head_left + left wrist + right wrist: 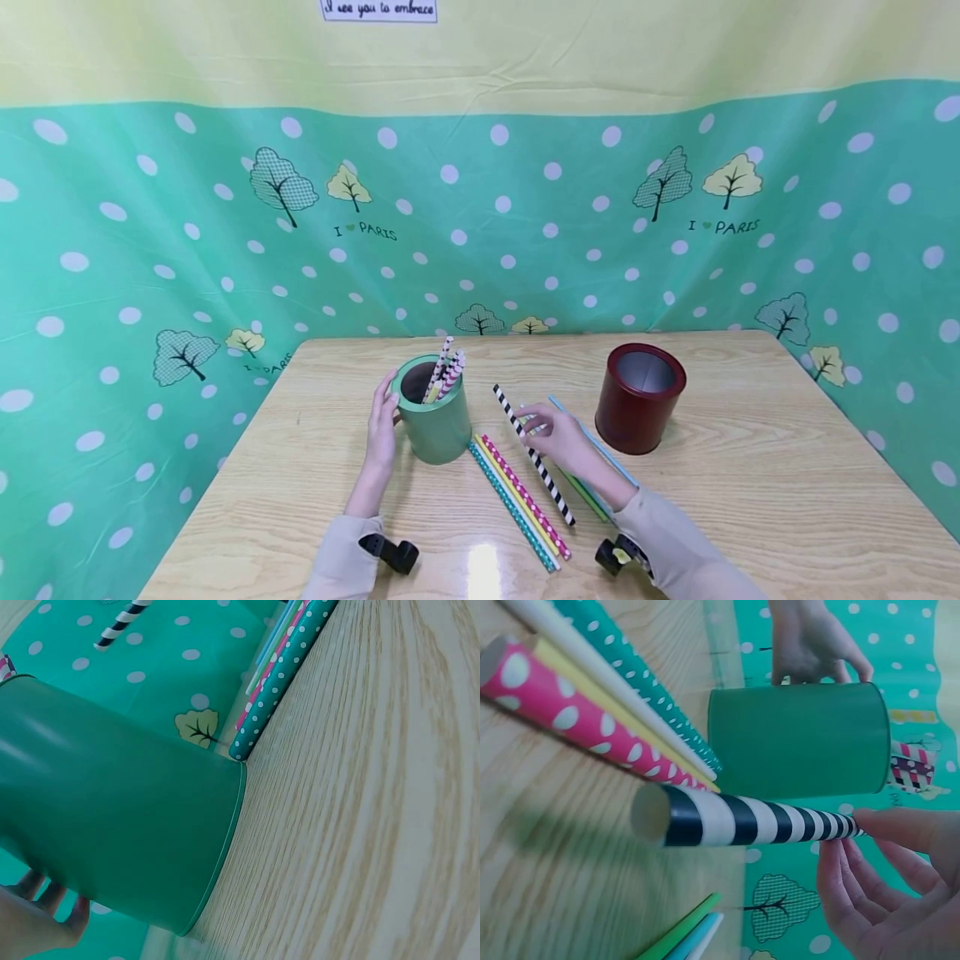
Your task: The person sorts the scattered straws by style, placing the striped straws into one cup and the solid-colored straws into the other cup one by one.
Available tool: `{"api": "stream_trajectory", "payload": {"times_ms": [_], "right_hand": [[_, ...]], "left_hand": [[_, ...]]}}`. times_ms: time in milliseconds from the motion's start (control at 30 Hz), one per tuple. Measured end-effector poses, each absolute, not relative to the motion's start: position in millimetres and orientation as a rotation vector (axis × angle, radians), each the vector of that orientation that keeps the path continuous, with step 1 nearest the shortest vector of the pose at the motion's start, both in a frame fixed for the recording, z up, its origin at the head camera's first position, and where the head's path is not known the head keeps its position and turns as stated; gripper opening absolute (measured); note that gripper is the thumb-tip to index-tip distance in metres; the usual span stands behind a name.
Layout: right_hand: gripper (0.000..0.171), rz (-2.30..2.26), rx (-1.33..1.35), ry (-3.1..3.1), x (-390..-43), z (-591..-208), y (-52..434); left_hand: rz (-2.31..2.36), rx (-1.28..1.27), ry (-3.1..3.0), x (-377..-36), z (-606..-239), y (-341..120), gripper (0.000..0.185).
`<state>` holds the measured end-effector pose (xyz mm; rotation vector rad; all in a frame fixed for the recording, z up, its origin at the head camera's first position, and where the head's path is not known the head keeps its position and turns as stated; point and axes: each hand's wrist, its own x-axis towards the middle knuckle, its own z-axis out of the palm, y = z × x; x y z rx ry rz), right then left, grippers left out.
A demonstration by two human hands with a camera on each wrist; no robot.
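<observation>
While the left hand (382, 429) has its grip round the green can (437, 432), the right hand (561, 442) pinches a black-and-white straw (550, 483) above the worktop (315, 467), between that and the red can (633, 421). Looks partway: patterned straws (451, 372) already in green; teal, white, yellow and pink straws (527, 497) plus green and blue straws (587, 498) remain loose. I see none in red.
</observation>
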<state>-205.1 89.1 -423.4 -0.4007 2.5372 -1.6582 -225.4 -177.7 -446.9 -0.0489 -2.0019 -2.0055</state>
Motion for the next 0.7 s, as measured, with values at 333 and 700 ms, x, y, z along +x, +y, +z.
{"api": "stream_trajectory", "payload": {"times_ms": [333, 700], "right_hand": [[0.033, -1.769, -0.336, 2.538, -201.6, -412.7, 85.7], [0.033, -1.985, -0.289, 2.482, -195.4, -390.9, 79.1]], "left_hand": [[-2.022, -0.039, -1.998, -224.7, -445.8, -177.6, 0.043], [-2.019, -0.026, -2.026, -210.6, -423.9, -169.3, 0.044]]}}
